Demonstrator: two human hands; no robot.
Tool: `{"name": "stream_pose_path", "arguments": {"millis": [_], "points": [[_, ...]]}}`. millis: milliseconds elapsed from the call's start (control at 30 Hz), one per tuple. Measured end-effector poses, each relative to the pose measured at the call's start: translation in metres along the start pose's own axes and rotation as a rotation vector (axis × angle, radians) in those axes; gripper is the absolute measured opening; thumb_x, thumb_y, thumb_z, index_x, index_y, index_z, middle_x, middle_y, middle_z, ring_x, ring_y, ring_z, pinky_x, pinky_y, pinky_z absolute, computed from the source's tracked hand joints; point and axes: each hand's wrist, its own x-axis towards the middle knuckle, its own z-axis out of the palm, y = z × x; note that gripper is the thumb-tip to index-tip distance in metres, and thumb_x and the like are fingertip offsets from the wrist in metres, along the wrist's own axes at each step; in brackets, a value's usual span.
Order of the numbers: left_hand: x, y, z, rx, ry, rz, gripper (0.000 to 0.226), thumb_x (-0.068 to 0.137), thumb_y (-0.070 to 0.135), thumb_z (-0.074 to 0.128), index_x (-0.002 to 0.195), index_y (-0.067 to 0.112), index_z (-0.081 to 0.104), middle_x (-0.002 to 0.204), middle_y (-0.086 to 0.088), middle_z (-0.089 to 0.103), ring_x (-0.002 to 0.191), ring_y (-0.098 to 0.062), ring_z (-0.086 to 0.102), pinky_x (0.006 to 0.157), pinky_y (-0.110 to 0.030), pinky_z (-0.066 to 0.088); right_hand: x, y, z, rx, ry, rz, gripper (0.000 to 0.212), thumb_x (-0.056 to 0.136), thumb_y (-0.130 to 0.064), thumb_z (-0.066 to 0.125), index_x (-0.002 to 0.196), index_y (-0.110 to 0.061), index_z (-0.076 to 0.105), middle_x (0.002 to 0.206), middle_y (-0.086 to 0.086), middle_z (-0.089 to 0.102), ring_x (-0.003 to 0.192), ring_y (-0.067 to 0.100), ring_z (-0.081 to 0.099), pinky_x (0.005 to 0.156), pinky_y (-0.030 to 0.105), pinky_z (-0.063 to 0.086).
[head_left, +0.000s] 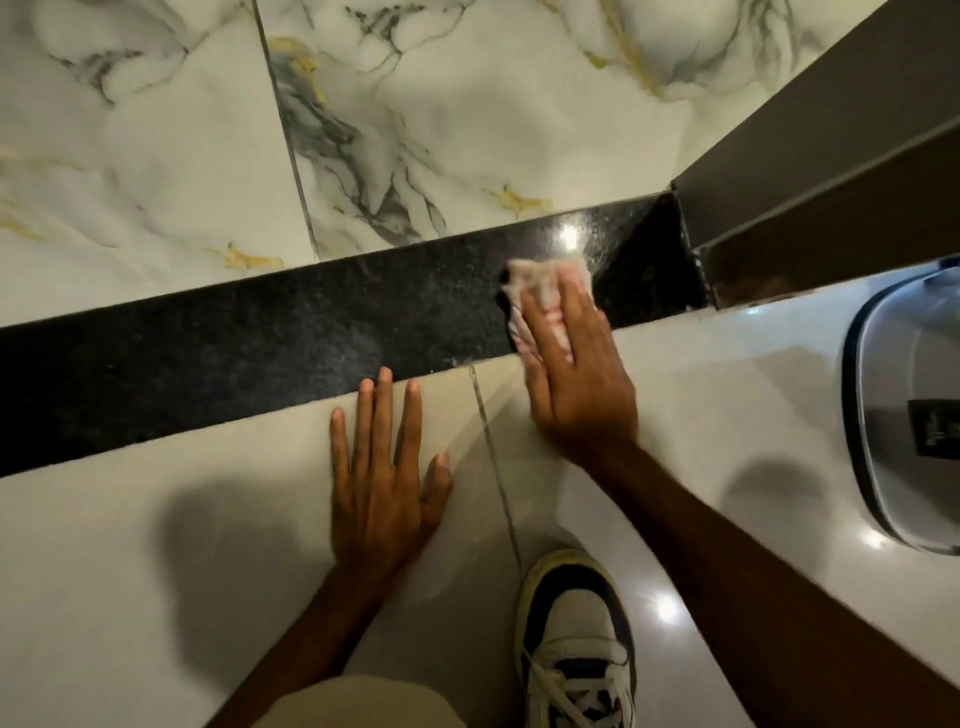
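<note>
- Pressing down flat, the straight fingers (566, 317) of the right hand (576, 384) lie close together on a crumpled white cloth with pink-red markings (540, 291); they are stretched out over it, not curled round it.
- The cloth sits on a polished black speckled stone strip (260, 353), near the strip's right end, with its lower edge reaching the seam where the strip meets the floor. Part of the cloth shows beyond the fingertips and to their left; the rest is under the hand.
- The heel of the right hand is over the glossy cream floor tile (156, 571), just this side of the strip.
- The left hand (384, 478) rests palm down on the same floor, well left of the cloth and holding nothing. Its fingers (384, 410) are straight and slightly spread, the longest tips just reaching the edge of the black strip.
- A thin grey grout line (493, 457) runs between the two hands, from the strip toward the person.
- A white and black laced sneaker (576, 639) stands on the floor below the right forearm, beside the grout line, with a beige trouser knee (363, 701) at the bottom edge.
- Beyond the strip lie white marble-patterned tiles with grey and gold veins (156, 156).
- A dark brown frame (831, 130) meets the strip's right end.
- A rounded grey-and-white object with a dark rim (893, 405) sits on the floor at the far right, cut off by the picture edge.
</note>
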Motion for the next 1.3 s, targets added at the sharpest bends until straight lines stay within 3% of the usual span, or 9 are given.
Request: {"name": "stream_pose_path", "arguments": {"millis": [233, 433, 533, 667, 733, 833, 933, 1067, 1300], "points": [[0.019, 0.019, 0.011, 0.003, 0.009, -0.045, 0.077, 0.11, 0.055, 0.025, 0.176, 0.02, 0.009, 0.185, -0.015, 0.006, 0.172, -0.031, 0.005, 0.139, -0.057, 0.003, 0.07, 0.018, 0.0, -0.008, 0.174, 0.428, 0.061, 0.115, -0.045, 0.034, 0.172, -0.023, 0.025, 0.18, 0.018, 0.016, 0.167, 0.034, 0.022, 0.129, 0.054, 0.042], [0.026, 0.029, 0.005, 0.026, -0.012, 0.033, 0.074, 0.111, 0.05, 0.03, 0.175, 0.015, 0.016, 0.184, -0.018, 0.011, 0.171, -0.034, 0.01, 0.138, -0.06, 0.013, 0.027, 0.001, 0.003, 0.028, 0.014, 0.031, 0.062, 0.114, -0.037, 0.043, 0.171, -0.023, 0.026, 0.18, 0.017, 0.014, 0.169, 0.031, 0.017, 0.133, 0.052, 0.037], [0.027, 0.031, 0.0, 0.007, -0.036, 0.033, 0.076, 0.109, 0.049, 0.031, 0.175, 0.013, 0.019, 0.183, -0.02, 0.013, 0.17, -0.035, 0.013, 0.137, -0.062, 0.014, -0.007, 0.025, -0.01, 0.076, 0.068, 0.213, 0.062, 0.11, -0.029, 0.052, 0.169, -0.02, 0.034, 0.178, 0.018, 0.023, 0.166, 0.034, 0.024, 0.131, 0.052, 0.04], [0.033, 0.028, 0.007, 0.047, -0.004, 0.077, 0.075, 0.111, 0.051, 0.029, 0.175, 0.015, 0.013, 0.184, -0.019, 0.01, 0.171, -0.034, 0.01, 0.139, -0.059, 0.006, 0.048, 0.033, -0.013, 0.032, 0.113, 0.437, 0.059, 0.115, -0.043, 0.032, 0.17, -0.022, 0.031, 0.179, 0.019, 0.019, 0.167, 0.036, 0.021, 0.134, 0.051, 0.035], [0.035, 0.027, 0.009, 0.059, 0.0, 0.095, 0.075, 0.112, 0.052, 0.028, 0.176, 0.016, 0.013, 0.184, -0.018, 0.011, 0.171, -0.033, 0.01, 0.139, -0.059, 0.005, 0.07, 0.02, -0.009, 0.081, 0.078, 0.393, 0.062, 0.113, -0.047, 0.035, 0.171, -0.024, 0.029, 0.18, 0.016, 0.017, 0.168, 0.033, 0.021, 0.133, 0.049, 0.038], [0.041, 0.033, -0.008, 0.047, -0.088, 0.098, 0.074, 0.112, 0.049, 0.034, 0.174, 0.013, 0.02, 0.182, -0.021, 0.015, 0.17, -0.035, 0.014, 0.138, -0.06, 0.011, 0.051, -0.004, -0.016, 0.152, -0.027, 0.254, 0.067, 0.112, -0.021, 0.05, 0.172, -0.024, 0.021, 0.183, 0.01, 0.007, 0.17, 0.027, 0.011, 0.133, 0.041, 0.04], [0.051, 0.041, -0.055, 0.0, -0.288, 0.092, 0.073, 0.111, 0.047, 0.035, 0.172, 0.008, 0.025, 0.181, -0.023, 0.016, 0.17, -0.036, 0.013, 0.139, -0.056, 0.009, -0.007, -0.028, -0.055, 0.369, -0.227, 0.428, 0.067, 0.117, -0.024, 0.046, 0.172, -0.041, 0.011, 0.183, -0.003, 0.01, 0.167, 0.025, 0.022, 0.134, 0.051, 0.035], [0.046, 0.07, -0.165, -0.01, -0.346, 0.15, 0.059, 0.114, 0.033, 0.047, 0.162, -0.002, 0.045, 0.174, -0.028, 0.034, 0.167, -0.04, 0.025, 0.138, -0.06, 0.018, -0.059, -0.048, -0.142, 0.427, -0.526, 0.711, 0.072, 0.108, 0.005, 0.048, 0.171, -0.025, 0.027, 0.179, 0.008, 0.023, 0.164, 0.032, 0.03, 0.132, 0.048, 0.038], [-0.007, 0.155, -0.4, -0.092, -0.353, 0.308, 0.05, 0.107, 0.021, 0.06, 0.149, -0.004, 0.061, 0.153, -0.03, 0.062, 0.145, -0.046, 0.059, 0.123, -0.063, 0.046, -0.1, -0.097, -0.39, 0.662, -0.303, 0.828, 0.043, 0.115, -0.016, 0.052, 0.158, -0.014, 0.054, 0.164, 0.004, 0.055, 0.154, 0.02, 0.051, 0.133, 0.036, 0.037]]}}
